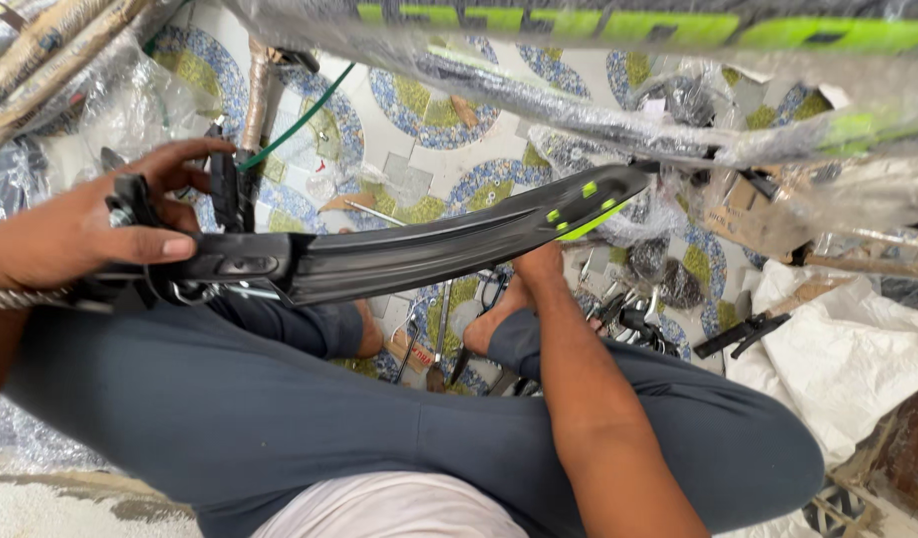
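At the left of the frame the left hand point(75, 234) has its fingers point(180, 154) curled over the black bracket end point(230, 264) of a long black mudguard point(449, 249), thumb pressed flat along the top, so it is closed on that end. The mudguard runs from there up toward the right-centre, ending in a tip with lime-green marks point(584, 209).

The right hand point(539, 264) reaches down past the mudguard at centre; its fingers are hidden behind it, so I cannot tell whether they hold anything.

Below lie loose tools point(439, 339) on the patterned tile floor point(429, 110), between the person's bare feet point(489, 324). Overhead, a plastic-wrapped bicycle frame point(618, 30) crosses the top.

Risks, as I judge them: with only 1 hand seen gripping, at 1 end, the long mudguard could swing or twist and its tip catch the plastic wrap. A dropped part could land on the feet among the tools.
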